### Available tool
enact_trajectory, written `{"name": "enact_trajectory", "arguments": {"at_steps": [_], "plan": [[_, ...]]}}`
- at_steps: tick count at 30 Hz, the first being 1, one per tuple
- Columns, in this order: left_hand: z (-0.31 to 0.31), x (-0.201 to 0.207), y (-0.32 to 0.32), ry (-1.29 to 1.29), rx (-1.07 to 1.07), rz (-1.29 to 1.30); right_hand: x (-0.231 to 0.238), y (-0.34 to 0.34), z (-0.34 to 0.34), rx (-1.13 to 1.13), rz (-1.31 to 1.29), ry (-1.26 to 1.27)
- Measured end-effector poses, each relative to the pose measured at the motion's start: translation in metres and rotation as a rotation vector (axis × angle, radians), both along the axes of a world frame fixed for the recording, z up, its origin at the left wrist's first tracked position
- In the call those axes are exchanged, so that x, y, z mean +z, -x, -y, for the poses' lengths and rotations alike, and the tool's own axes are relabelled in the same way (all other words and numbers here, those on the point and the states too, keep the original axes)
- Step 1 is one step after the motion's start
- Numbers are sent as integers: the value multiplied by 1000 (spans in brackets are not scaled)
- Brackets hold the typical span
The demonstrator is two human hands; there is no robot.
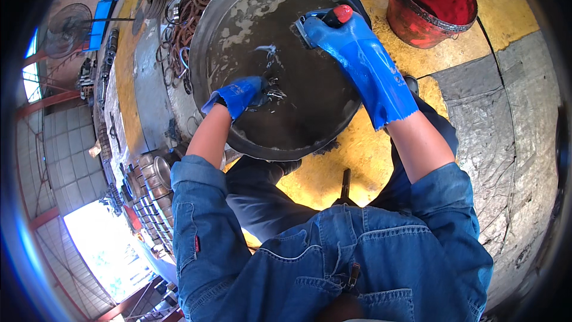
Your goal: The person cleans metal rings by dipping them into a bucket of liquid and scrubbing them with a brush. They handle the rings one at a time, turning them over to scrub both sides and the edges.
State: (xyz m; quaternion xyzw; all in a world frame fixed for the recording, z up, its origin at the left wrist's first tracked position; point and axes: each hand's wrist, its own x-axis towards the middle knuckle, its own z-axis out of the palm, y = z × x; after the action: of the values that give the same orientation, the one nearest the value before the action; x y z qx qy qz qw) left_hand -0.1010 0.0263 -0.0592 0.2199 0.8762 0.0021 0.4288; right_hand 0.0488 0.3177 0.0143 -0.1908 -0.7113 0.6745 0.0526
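Between my knees stands a wide round dark basin holding murky grey-brown liquid with patches of foam. My right hand, in a long blue rubber glove, is closed round a brush with a red-ended dark handle. It holds the brush above the far right part of the liquid; a greyish edge of it shows left of the fingers. My left hand, also in a blue glove, dips into the liquid at the left. Its fingers are under the surface, beside ripples and bright reflections. Whether they hold anything is hidden.
A red bucket with a dark stained rim stands on the yellow floor at the far right. Rusty metal rings lie heaped beyond the basin's left side. Metal parts stand in rows at the left, with a fan farther off.
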Motion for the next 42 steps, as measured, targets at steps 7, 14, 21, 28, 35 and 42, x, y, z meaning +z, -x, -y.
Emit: {"name": "enact_trajectory", "arguments": {"at_steps": [7, 14, 21, 28, 35, 42], "plan": [[18, 56, -26, -124, -26, 4, -7, 8, 18, 35, 172, 41], [49, 69, -75, -812, 707, 139, 1, 2, 44, 276, 24, 237], [54, 51, -94, -945, 528, 88, -21, -19, 119, 364, -299, 218], [51, 41, -103, -1069, 711, 129, -66, 9, 86, 54, -65, 431], [39, 5, -86, -989, 707, -37, -144, 46, 48, 41, 339, -177], [39, -41, -95, -931, 610, -336, -28, 19, 95, 363, -162, 156]]}}
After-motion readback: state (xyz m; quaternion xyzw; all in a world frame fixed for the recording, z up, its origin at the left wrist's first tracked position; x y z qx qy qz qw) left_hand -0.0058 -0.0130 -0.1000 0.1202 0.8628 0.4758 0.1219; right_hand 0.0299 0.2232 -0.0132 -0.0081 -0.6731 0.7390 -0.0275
